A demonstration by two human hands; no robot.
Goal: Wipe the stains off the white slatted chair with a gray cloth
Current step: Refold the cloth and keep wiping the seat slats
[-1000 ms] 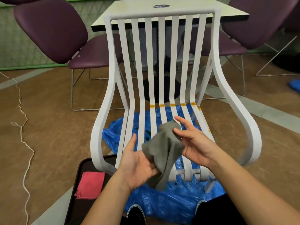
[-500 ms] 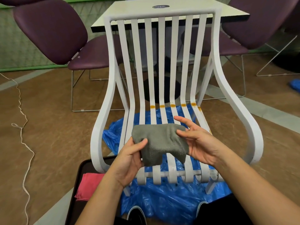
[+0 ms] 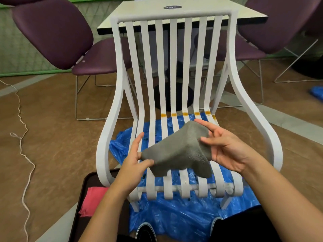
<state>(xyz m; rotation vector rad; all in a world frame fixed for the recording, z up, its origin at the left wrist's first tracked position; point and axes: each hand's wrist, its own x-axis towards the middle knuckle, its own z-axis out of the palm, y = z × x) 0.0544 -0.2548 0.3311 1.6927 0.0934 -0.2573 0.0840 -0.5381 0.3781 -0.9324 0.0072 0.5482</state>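
On the brown floor in front of the person stands the white slatted chair (image 3: 173, 15), facing them, with a crumpled blue plastic sheet (image 3: 183, 219) spread beneath it. Above the seat slats, clear of them, hangs the gray towelling cloth (image 3: 180, 151), stretched loosely between both hands. The left hand (image 3: 134, 159) pinches its lower left corner between thumb and fingers; the right hand (image 3: 225, 151) holds the upper right part, thumb over the fabric and fingers behind. The small orange stains (image 3: 185, 114) sit in a row across several slats where the seat bends up into the back, just beyond the cloth; none looks wiped yet. The step in hand seems to be readying the cloth. It would go best folded into a firm pad over the fingers of one hand, so no loose edge slips into the gaps; then each slat wants rubbing along its length, with the pad turned to a clean face so the orange is not smeared onward.
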